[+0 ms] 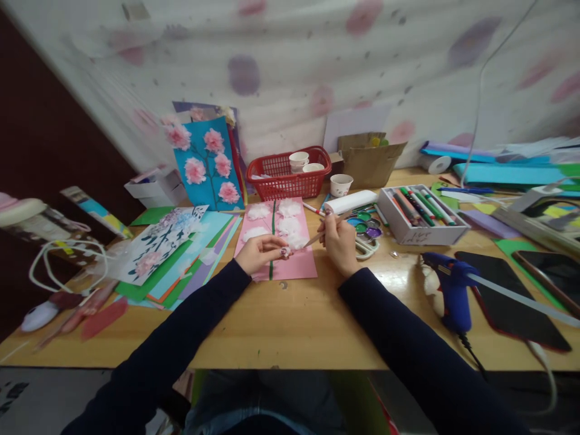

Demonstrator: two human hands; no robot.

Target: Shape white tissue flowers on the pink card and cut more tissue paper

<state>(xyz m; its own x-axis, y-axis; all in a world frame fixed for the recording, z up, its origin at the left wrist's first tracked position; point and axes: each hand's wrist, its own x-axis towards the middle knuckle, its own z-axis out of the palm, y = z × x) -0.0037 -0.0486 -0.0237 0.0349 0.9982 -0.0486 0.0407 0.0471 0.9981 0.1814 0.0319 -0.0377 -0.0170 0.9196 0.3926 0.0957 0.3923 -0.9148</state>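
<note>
Mid-frame, right hand (pixel 339 241) clamps thin stick (pixel 313 240), can't tell if left hand (pixel 261 252) grips; white puff (pixel 296 241) looks light, crushable, best edge-held.

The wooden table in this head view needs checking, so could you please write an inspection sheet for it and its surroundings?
Surface: wooden table, a few small specks near the front edge.
Work things: pink card lying flat, with white tufts and a green strip.
Clutter: paper sheets at left; paint palette, marker box, blue glue gun and dark flat device at right.
Hands: right hand holds a slim pointed tool; left hand is at a tuft, grip unclear.
Cables: black cord from the glue gun; white cable by the device.
Surroundings: red basket with cups; flower-patterned sheeting behind.
</note>
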